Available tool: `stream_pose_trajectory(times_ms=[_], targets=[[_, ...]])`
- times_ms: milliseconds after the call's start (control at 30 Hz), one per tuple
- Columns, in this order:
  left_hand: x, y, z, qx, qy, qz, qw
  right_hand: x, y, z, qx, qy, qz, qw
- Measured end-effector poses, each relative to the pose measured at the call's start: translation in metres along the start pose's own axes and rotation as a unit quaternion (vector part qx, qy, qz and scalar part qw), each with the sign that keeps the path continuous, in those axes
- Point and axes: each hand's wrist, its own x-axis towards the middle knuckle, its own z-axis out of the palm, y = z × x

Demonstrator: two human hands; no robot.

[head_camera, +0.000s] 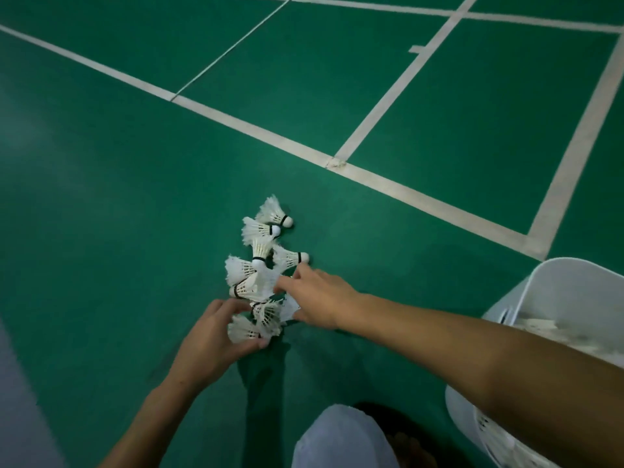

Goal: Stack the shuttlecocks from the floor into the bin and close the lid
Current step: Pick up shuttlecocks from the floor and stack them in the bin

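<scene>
Several shuttlecocks point(266, 261) lay clustered on the green floor point(101, 197), just left of the white bin point(557, 298), which already held some. Left hand point(212, 339) gripped a bunch of shuttlecocks at the cluster's near end. Right hand point(317, 298) reached in, fingers extended, touching the pile, not gripping.

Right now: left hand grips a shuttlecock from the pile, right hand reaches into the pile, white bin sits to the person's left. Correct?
One error: the head view shows the white bin on the person's right, not left. The left hand does grip a shuttlecock, and the right hand reaches into the pile.
</scene>
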Motion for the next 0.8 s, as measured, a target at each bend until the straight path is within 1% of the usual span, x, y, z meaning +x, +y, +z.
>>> stream_pose_trajectory(times_ms=[167,267,433,533,667,800], targets=[[-0.003,0.018,0.026,0.023,0.06,-0.037,0.997,0.008,-0.001,0.011,-0.018,0.023,0.009,1.0],[0.002,0.025,0.035,-0.026,0.111,-0.042,0.993,0.005,0.004,0.005,-0.018,0.03,0.023,0.999],[0.008,0.038,0.041,-0.059,0.18,-0.002,0.982,-0.011,0.013,-0.016,-0.023,0.046,0.036,0.998],[0.007,0.056,0.031,-0.073,0.217,0.02,0.973,-0.038,0.014,-0.037,0.007,0.05,0.046,0.998],[0.001,0.087,0.015,-0.093,0.243,0.075,0.963,-0.088,0.018,-0.064,0.037,0.103,0.066,0.992],[0.002,0.126,-0.005,-0.106,0.281,0.139,0.944,-0.145,0.025,-0.084,0.053,0.174,0.083,0.98]])
